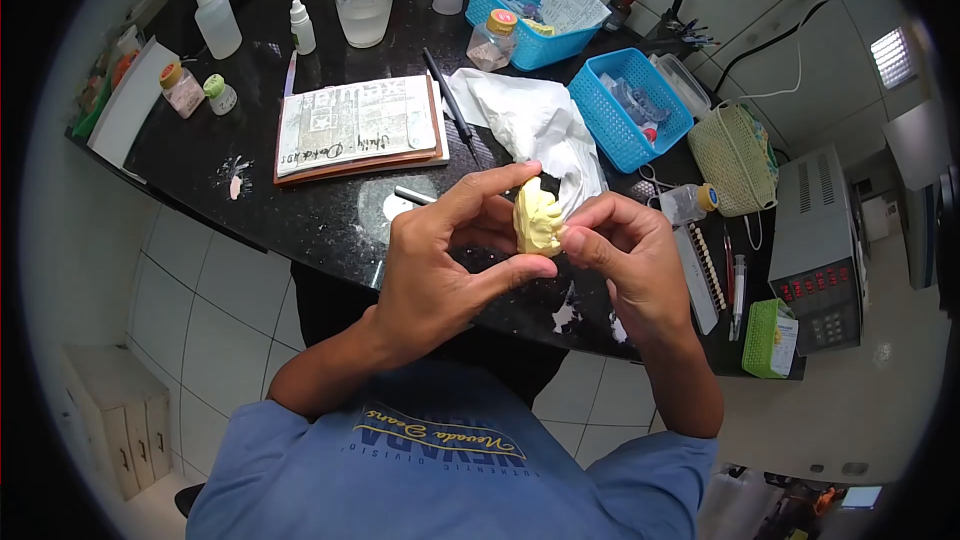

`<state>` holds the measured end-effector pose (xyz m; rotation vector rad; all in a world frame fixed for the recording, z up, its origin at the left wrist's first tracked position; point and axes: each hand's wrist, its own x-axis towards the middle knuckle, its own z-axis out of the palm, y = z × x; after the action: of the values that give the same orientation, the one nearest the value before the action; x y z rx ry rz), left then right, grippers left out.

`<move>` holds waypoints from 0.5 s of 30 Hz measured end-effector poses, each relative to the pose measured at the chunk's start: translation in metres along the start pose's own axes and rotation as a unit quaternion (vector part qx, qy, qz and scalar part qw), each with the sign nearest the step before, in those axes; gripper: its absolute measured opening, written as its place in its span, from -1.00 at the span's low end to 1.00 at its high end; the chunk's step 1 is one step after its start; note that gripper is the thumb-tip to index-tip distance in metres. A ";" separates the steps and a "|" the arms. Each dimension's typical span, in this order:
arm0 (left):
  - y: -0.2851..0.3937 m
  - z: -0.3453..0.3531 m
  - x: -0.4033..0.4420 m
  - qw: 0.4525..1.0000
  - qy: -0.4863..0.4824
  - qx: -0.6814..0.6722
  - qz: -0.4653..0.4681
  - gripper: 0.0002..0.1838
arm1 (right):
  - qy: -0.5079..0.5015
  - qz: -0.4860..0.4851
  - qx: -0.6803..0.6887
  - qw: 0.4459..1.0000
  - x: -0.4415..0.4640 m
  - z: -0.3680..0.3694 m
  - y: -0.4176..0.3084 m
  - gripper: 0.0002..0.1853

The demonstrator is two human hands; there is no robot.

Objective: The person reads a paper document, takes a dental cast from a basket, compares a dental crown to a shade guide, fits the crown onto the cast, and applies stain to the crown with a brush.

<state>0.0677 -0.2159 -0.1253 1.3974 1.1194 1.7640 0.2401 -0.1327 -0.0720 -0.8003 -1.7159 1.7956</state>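
Observation:
A pale yellow dental cast [538,217] is held up over the front of the black worktop. My left hand [450,240] grips it between the thumb below and the index finger above, the other fingers curled behind. On the cast's right side, my right hand [625,250] has its thumb and index finger pinched together at the edge; whether something small is between them is hidden. Beneath and behind the cast lies a crumpled white cloth [530,115]. A short metal rod [414,196] rests just left of my left hand.
On the black worktop [330,175] are a notebook [360,125], a black-handled tool [450,100], a glass of cloudy liquid [365,10], two blue baskets [630,105] and several bottles. A shade guide [708,265] and a grey device [815,240] stand right.

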 end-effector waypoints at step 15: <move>0.005 -0.002 -0.004 0.998 -0.027 -0.021 -0.058 -0.22 | 0.014 -0.038 -0.048 0.998 -0.004 0.004 0.000 -0.84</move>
<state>0.0674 -0.2222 -0.1229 1.3217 1.1049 1.6493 0.2396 -0.1385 -0.0722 -0.7855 -1.8017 1.6555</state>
